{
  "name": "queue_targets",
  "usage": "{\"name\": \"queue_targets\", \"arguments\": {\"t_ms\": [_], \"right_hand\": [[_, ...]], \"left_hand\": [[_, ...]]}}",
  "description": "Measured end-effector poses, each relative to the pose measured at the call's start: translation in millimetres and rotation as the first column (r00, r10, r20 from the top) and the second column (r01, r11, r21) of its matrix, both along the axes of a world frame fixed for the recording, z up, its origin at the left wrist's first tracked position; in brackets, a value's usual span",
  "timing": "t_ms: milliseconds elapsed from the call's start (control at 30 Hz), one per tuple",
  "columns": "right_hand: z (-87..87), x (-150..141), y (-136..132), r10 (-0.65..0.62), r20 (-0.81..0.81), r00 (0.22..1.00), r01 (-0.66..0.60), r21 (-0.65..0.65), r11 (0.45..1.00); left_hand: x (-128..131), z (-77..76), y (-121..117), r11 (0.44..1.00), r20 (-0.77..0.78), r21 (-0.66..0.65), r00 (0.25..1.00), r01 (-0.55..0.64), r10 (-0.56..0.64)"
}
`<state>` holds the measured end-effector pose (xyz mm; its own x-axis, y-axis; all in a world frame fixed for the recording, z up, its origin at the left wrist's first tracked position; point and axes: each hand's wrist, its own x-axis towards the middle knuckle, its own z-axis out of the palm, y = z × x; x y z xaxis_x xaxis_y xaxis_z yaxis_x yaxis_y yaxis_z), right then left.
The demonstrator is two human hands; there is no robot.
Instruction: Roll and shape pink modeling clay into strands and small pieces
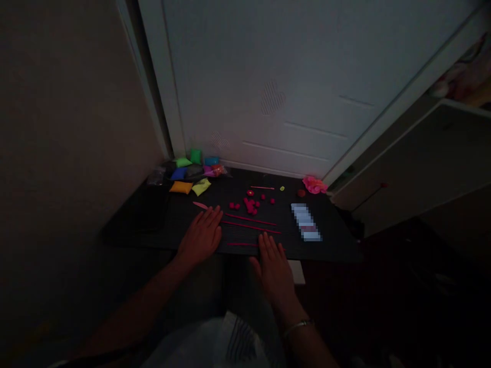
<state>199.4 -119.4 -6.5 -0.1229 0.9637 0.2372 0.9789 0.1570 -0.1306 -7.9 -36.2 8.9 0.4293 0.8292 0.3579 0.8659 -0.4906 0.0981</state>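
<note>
Here, both hands (201, 234) (273, 267) palm-down, flattened, apart

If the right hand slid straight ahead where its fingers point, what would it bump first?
Probably the middle one of the three thin pink strands: it lies just ahead of the right hand. The picture is dim, so how close is hard to tell.
</note>
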Motion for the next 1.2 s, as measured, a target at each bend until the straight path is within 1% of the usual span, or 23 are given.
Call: {"name": "queue_targets", "arguments": {"t_ms": [100, 267, 433, 600, 800, 1000, 1100, 1200], "right_hand": [[0.0, -1.7, -2.7, -0.009, -0.003, 1.000, 0.009, -0.004, 1.000], [0.9, -4.8, 2.9, -0.044, -0.006, 0.999, 0.044, -0.015, 0.999], [2.2, -2.2, 3.0, -0.060, -0.041, 0.997, 0.062, 0.038, 0.997], [3.9, -1.2, -5.1, -0.090, -0.043, 0.995, 0.093, 0.080, 0.992], [-1.4, -2.6, -12.4, -0.116, -0.016, 0.993, 0.117, 0.034, 0.993], [0.8, -2.5, -9.0, -0.119, -0.017, 0.993, 0.120, 0.032, 0.992], [2.4, -2.0, -7.2, -0.120, -0.011, 0.993, 0.120, 0.033, 0.992], [3.2, 0.2, -5.8, -0.108, -0.022, 0.994, 0.109, 0.065, 0.992]], "left_hand": [[0.2, 0.2, -0.2, 1.000, -0.001, 0.005, 1.000, -0.001, 0.001], [-0.3, -0.4, 0.1, 1.000, -0.007, 0.008, 1.000, 0.001, -0.001], [-0.5, -0.6, 0.0, 1.000, -0.005, 0.005, 1.000, -0.003, 0.003], [-0.6, -1.2, 0.5, 1.000, 0.021, 0.009, 1.000, 0.006, -0.006], [-0.8, -1.2, 0.5, 1.000, 0.026, 0.002, 1.000, 0.008, -0.008], [-0.4, 0.0, 0.8, 1.000, 0.019, -0.002, 1.000, 0.010, -0.010], [-2.5, 3.3, -0.5, 0.999, 0.041, -0.005, 0.998, 0.046, -0.046], [-5.0, 5.9, -5.6, 0.991, 0.085, 0.004, 0.987, 0.135, -0.135]]}}
